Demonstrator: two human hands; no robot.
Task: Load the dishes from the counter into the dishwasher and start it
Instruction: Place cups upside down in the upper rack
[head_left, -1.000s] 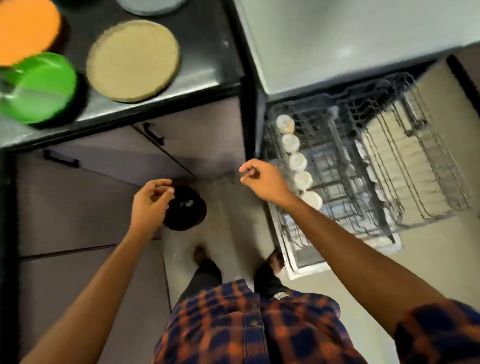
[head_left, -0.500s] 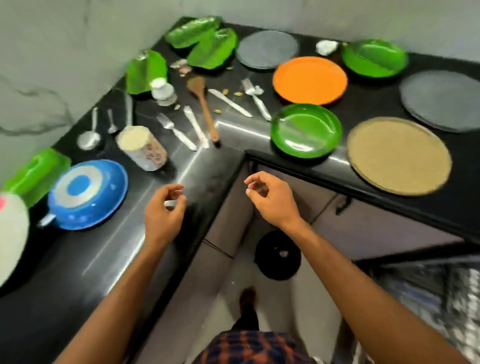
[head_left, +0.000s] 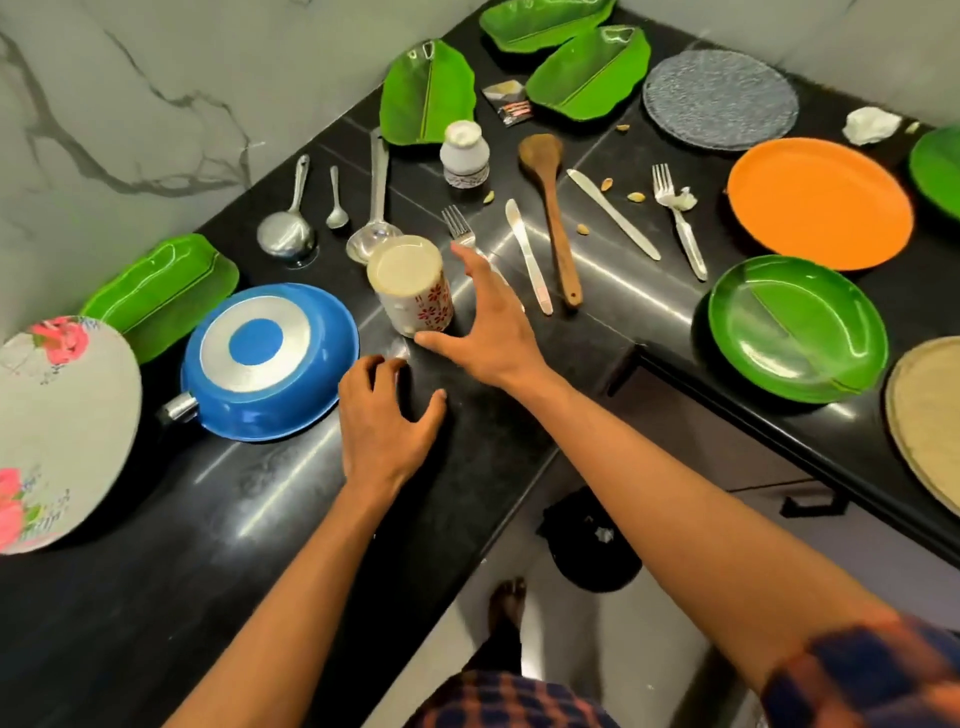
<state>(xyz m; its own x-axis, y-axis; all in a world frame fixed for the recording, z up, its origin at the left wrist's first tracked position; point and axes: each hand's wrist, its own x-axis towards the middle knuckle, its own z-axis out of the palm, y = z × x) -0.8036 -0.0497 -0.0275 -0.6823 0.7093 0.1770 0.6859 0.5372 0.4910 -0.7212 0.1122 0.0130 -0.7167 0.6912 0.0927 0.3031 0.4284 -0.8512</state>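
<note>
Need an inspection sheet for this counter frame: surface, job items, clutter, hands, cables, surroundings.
Surface: black L-shaped counter, glossy.
Job's things: upturned cup, upturned blue pan, orange plate, green plate, wooden spoon, cutlery laid out.
Clutter: tissue, packet, scraps.
Hands: left hand rests on counter, empty; right hand open beside cup.
Cables: nothing seen.
Surroundings: marble wall, cabinets below.

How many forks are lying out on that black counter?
2. One fork lies just beyond the flowered cup, its handle hidden behind the right hand. A second fork lies just left of the orange plate. Others may be out of view.
</note>
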